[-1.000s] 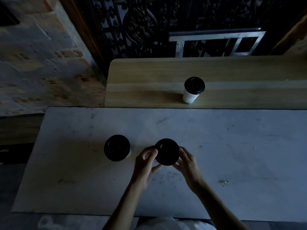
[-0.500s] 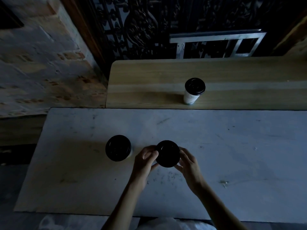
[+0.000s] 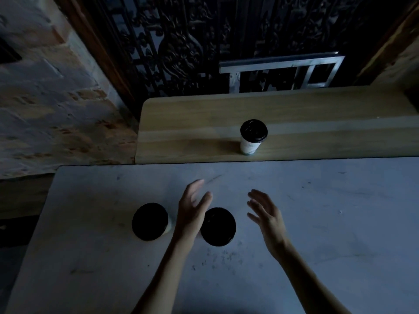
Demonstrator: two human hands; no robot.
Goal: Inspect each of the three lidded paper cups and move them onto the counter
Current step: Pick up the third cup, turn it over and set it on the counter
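Two lidded paper cups are standing on the pale grey table (image 3: 317, 223) and a third paper cup (image 3: 251, 138) is already standing on the wooden counter (image 3: 192, 123), well beyond the fingertips. The middle cup (image 3: 218, 226), seen from above as a black plastic lid, is sitting between the two hands, just under and beside the left hand (image 3: 192, 210), whose palm edge is overlapping its left rim in this view; whether skin is touching the lid cannot be told. The other table cup (image 3: 150, 221) is standing just outside the left hand, on the side away from the right hand (image 3: 265, 215). Both hands are hovering spread and empty, fingers loose and extended away from the body, palms facing each other, gripping nothing; the left fingers are blurred. The forearms are reaching in from the near edge, converging slightly toward the middle cup. These cups are likely handling as light, thin-walled things that are denting under a hard squeeze, with a snap-on lid that may be popping off if lifted by the lid alone, and whether they are holding liquid cannot be told. The safest hold is probably around the paper wall below the lid rim, fingers wrapping opposite the thumb, keeping the cup upright while carrying it forward to the counter.
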